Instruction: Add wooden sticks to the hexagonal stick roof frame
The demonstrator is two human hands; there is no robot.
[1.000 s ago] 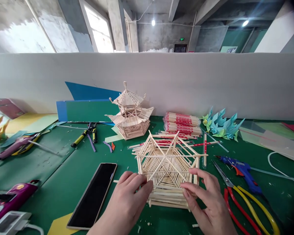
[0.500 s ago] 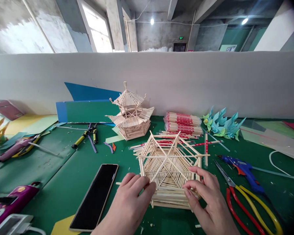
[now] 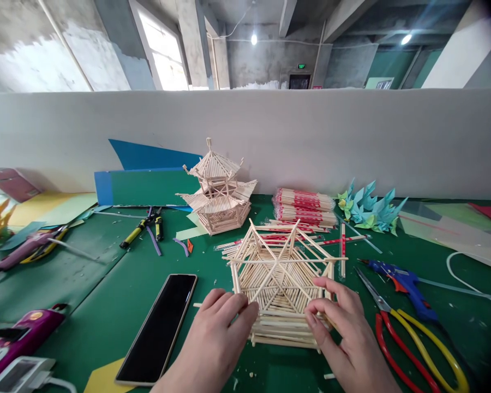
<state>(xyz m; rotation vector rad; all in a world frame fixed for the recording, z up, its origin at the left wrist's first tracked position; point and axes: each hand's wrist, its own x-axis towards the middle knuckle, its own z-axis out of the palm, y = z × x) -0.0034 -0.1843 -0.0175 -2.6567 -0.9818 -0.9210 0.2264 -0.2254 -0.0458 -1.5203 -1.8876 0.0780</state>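
1. Across the lower half of the frame, a green table (image 3: 118,297), crossed at left by a dark diagonal seam and flecked with pale scraps.
2. On it, lower centre, the stick frame (image 3: 284,289), with crossed sticks above a slatted floor.
3. At the near left corner of the frame of sticks, the left hand (image 3: 223,333), fingers curled; grip hidden, so impossible to tell whether grasping. At the near right corner, the right hand (image 3: 346,333), thumb and forefinger pinched on the sticks.
4. Lower left, a phone (image 3: 157,330), partly over yellow paper (image 3: 104,376).
5. Lower right, scissors (image 3: 376,295) near a blue glue gun (image 3: 409,284).
6. Mid-frame, a stick pagoda (image 3: 219,191), wrapped sticks (image 3: 305,207) and turquoise paper flowers (image 3: 376,207).
7. Behind, a pale partition (image 3: 311,131) spanning the full width.
8. Along the top, bare concrete (image 3: 262,60); at upper left, a bright window (image 3: 161,46); farther right, two lit bulbs (image 3: 253,39) and a small green sign (image 3: 301,66).
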